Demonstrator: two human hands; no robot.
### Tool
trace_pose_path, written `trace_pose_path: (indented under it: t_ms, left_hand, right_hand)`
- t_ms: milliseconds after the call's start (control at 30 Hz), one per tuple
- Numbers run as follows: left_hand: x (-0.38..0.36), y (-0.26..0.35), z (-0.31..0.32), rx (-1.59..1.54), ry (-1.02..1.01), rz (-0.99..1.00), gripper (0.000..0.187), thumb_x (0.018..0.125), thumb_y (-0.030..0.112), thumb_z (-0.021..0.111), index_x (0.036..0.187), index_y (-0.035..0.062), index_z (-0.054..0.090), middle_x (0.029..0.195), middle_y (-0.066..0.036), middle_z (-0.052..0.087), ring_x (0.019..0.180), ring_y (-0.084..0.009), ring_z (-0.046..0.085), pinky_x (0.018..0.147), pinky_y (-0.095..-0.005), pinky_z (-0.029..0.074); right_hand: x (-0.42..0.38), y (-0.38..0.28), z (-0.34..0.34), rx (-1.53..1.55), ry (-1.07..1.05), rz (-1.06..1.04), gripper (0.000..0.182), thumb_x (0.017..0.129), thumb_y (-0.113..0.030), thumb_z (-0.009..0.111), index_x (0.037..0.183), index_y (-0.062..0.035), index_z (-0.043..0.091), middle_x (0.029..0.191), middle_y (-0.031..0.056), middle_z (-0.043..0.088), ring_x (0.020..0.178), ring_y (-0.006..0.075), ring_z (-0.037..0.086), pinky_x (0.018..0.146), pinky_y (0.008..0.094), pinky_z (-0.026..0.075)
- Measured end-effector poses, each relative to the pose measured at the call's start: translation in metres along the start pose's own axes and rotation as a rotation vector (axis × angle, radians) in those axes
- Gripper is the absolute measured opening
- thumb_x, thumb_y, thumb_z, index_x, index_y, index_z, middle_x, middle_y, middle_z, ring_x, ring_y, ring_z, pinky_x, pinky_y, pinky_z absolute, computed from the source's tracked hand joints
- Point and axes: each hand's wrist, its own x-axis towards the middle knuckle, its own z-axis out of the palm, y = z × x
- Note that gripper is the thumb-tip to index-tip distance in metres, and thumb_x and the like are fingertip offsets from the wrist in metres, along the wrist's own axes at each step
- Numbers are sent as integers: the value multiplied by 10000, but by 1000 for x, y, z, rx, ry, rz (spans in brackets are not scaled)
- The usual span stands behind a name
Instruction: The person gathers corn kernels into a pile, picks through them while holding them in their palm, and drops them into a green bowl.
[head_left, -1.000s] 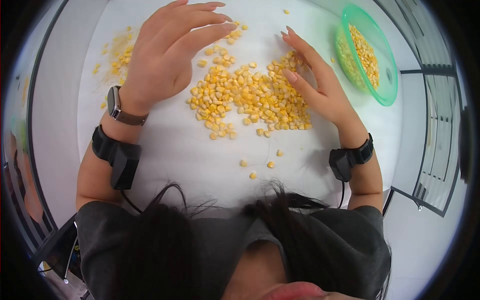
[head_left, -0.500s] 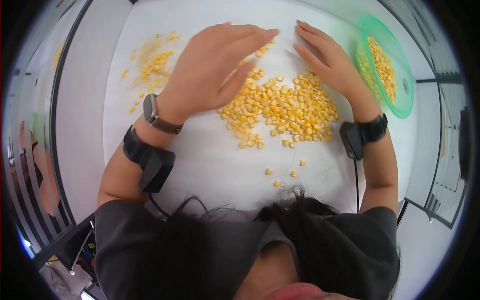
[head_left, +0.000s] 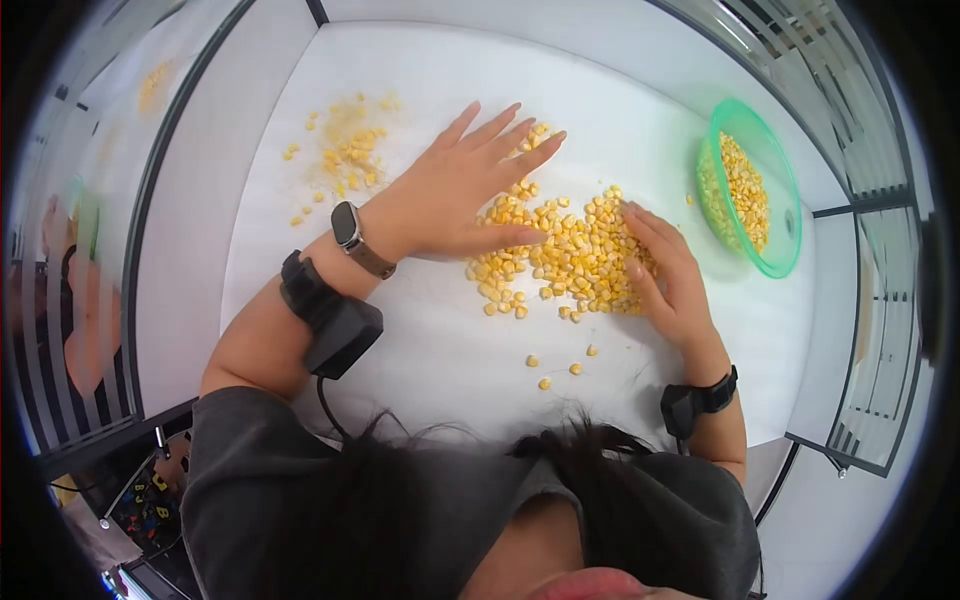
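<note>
A spread of yellow corn kernels (head_left: 575, 250) lies on the white table (head_left: 430, 350) between my hands. My left hand (head_left: 465, 185) is open, palm down, fingers fanned out over the far left part of the kernels and partly hiding them. At the right edge of the spread, my right hand (head_left: 672, 275) rests against the kernels. Its fingers are stretched forward with the thumb apart, and I see nothing held in it. A few loose kernels (head_left: 575, 369) lie nearer to my body.
A green see-through bowl (head_left: 712, 205), tilted in view and partly filled with kernels, stands at the right. To the far left is a smaller patch of kernels and yellow crumbs (head_left: 350, 150). White panels (head_left: 225, 170) wall the table's sides.
My right hand has come down and nearer to my body, onto the right edge of the kernels. The left hand has flattened and spread its fingers. The camera view has shifted.
</note>
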Motion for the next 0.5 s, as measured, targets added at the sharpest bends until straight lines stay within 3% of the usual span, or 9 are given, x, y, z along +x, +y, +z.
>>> trace_pose_path:
  t_ms: [100, 167, 200, 333, 367, 433, 500]
  left_hand:
    - [-1, 0, 1, -203, -16, -18, 801, 885, 614, 426, 1468, 91, 261, 1457, -226, 336, 1377, -362, 278, 1124, -521, 173]
    - [-2, 1, 2, -176, -3, 9, 804, 884, 592, 456, 1464, 70, 260, 1453, -230, 340, 1357, -374, 311, 1115, -488, 227]
    - [-1, 1, 4, -240, 6, 12, 800, 887, 579, 463, 1461, 59, 262, 1452, -230, 342, 1353, -375, 317, 1112, -468, 243]
    - [-1, 10, -4, -426, -24, 28, 774, 900, 544, 468, 1450, 34, 277, 1451, -225, 349, 1341, -374, 336, 1099, -429, 280]
    - [-1, 10, 0, -501, 4, 49, 770, 882, 555, 502, 1463, 103, 277, 1423, -235, 383, 1296, -378, 397, 1067, -422, 335]
    - [0, 15, -4, -600, 1, 16, 728, 902, 527, 486, 1463, 111, 281, 1428, -222, 384, 1316, -364, 376, 1092, -413, 299]
    - [3, 17, -3, -475, 80, 18, 699, 922, 495, 454, 1459, 82, 281, 1449, -202, 363, 1340, -351, 346, 1111, -420, 259]
  right_hand:
    - [-5, -6, 1, 55, -25, -23, 535, 825, -176, 629, 1311, 6, 495, 1325, 205, 505, 1241, 357, 464, 1051, 401, 353]
    - [-5, -13, 2, 74, -29, -32, 606, 799, -211, 660, 1331, 10, 471, 1342, 212, 489, 1247, 364, 454, 1055, 405, 347]
    - [-6, -10, 3, 66, -43, -67, 717, 757, -260, 703, 1363, 9, 429, 1374, 218, 455, 1281, 371, 420, 1068, 412, 332]
    - [-7, -17, 3, 37, -63, -107, 835, 713, -316, 743, 1398, -5, 379, 1420, 209, 403, 1343, 374, 345, 1095, 423, 298]
    - [-8, -20, 4, 58, -45, -113, 825, 725, -318, 734, 1402, -11, 374, 1419, 203, 407, 1344, 375, 341, 1101, 430, 288]
    - [-9, -15, 8, 52, 7, -157, 766, 751, -298, 715, 1384, -6, 398, 1413, 205, 412, 1345, 377, 338, 1105, 438, 279]
    - [-8, -12, 11, -24, 63, -160, 715, 779, -284, 691, 1371, 2, 411, 1410, 209, 412, 1344, 379, 337, 1104, 443, 278]
